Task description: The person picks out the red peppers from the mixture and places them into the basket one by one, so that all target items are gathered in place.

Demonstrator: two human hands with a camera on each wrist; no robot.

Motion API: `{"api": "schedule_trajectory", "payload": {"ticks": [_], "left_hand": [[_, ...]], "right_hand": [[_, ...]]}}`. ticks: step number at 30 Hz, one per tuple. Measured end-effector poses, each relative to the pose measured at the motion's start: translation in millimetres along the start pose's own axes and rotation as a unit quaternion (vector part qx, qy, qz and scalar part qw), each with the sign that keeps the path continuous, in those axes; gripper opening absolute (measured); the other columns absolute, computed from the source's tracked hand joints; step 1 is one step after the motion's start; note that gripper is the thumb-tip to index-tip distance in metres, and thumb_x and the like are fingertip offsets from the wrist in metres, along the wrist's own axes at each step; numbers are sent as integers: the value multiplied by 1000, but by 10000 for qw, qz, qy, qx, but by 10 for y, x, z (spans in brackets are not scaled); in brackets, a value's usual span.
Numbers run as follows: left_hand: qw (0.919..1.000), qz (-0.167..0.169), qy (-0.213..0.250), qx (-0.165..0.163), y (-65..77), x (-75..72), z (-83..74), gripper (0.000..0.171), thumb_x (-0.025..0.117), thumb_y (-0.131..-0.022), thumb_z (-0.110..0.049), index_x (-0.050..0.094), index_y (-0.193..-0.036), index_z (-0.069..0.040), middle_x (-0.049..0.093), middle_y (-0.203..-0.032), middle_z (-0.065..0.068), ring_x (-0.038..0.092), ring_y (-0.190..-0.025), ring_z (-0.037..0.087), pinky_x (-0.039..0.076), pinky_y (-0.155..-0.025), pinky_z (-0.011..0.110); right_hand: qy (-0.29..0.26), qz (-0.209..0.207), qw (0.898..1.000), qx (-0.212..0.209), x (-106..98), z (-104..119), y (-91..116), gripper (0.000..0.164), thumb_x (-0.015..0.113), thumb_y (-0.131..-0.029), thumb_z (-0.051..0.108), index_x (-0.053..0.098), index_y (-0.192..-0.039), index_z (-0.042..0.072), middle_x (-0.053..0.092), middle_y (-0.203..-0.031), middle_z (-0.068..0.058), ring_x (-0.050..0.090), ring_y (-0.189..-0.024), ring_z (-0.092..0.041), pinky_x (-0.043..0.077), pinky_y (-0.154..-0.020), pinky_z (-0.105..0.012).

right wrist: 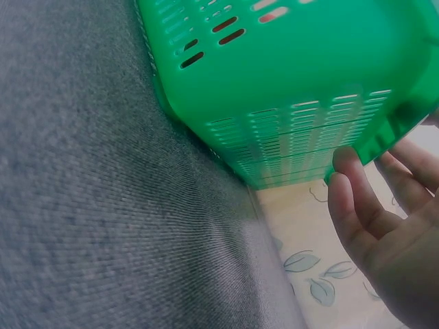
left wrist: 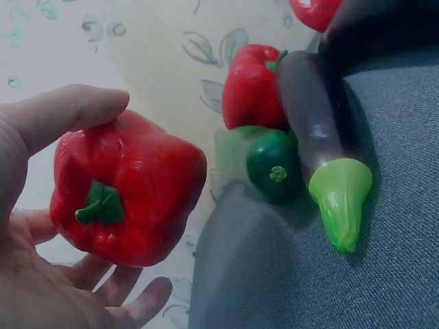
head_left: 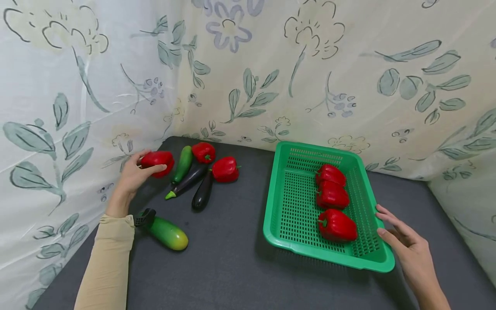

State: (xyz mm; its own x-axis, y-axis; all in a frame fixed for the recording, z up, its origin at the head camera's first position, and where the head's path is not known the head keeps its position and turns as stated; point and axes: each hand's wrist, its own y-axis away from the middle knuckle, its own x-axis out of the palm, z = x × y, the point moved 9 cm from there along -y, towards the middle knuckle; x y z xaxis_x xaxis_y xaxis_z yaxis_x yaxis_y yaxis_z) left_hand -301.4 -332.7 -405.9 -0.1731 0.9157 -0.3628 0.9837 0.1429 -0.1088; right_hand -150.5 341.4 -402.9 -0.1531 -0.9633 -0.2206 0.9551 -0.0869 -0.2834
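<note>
My left hand (head_left: 131,176) grips a red bell pepper (head_left: 158,163) at the far left, thumb on one side and fingers on the other. In the left wrist view the green stem of this bell pepper (left wrist: 151,185) faces the camera. Beside it lie a zucchini (head_left: 184,163), two eggplants (head_left: 203,191) and two more red bell peppers (head_left: 225,169). On the right, my right hand (head_left: 410,245) rests its relaxed fingers against the outer rim of a green basket (head_left: 271,202). Three red bell peppers (head_left: 337,224) stand in a column inside the basket's right half.
A green vegetable with a yellowish end (head_left: 168,233) lies near my left forearm, by the black wrist camera (head_left: 145,217). Floral cloth (head_left: 240,64) hangs behind and at both sides of the dark grey table (head_left: 217,267).
</note>
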Motion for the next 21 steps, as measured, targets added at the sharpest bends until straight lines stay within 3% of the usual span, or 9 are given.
{"api": "schedule_trajectory", "payload": {"ticks": [3, 9, 21], "left_hand": [[10000, -69, -17, 36, 2, -4, -17, 85, 73, -89, -35, 26, -155, -7, 34, -148, 21, 36, -126, 37, 46, -90, 36], [10000, -69, 1, -19, 2, 15, -31, 86, 73, -89, -35, 26, -155, -8, 35, -148, 20, 35, -127, 38, 45, -95, 49], [10000, -52, -9, -43, -25, 44, -146, 84, 74, -88, -33, 27, -155, -11, 36, -147, 18, 36, -126, 35, 49, -87, 35]], "right_hand": [[-26, 2, 10000, 15, 0, 0, 3, 45, 63, -96, 3, 52, -138, -4, 47, -148, -3, 58, -114, -9, 47, -83, -14], [-65, -3, 10000, 9, -5, 14, -10, 45, 63, -95, 2, 52, -138, -5, 47, -148, -4, 57, -115, -9, 47, -84, -14], [-25, 8, 10000, 75, -9, 51, -20, 45, 63, -95, 2, 52, -138, -5, 47, -148, -4, 57, -116, -8, 46, -84, -14]]}}
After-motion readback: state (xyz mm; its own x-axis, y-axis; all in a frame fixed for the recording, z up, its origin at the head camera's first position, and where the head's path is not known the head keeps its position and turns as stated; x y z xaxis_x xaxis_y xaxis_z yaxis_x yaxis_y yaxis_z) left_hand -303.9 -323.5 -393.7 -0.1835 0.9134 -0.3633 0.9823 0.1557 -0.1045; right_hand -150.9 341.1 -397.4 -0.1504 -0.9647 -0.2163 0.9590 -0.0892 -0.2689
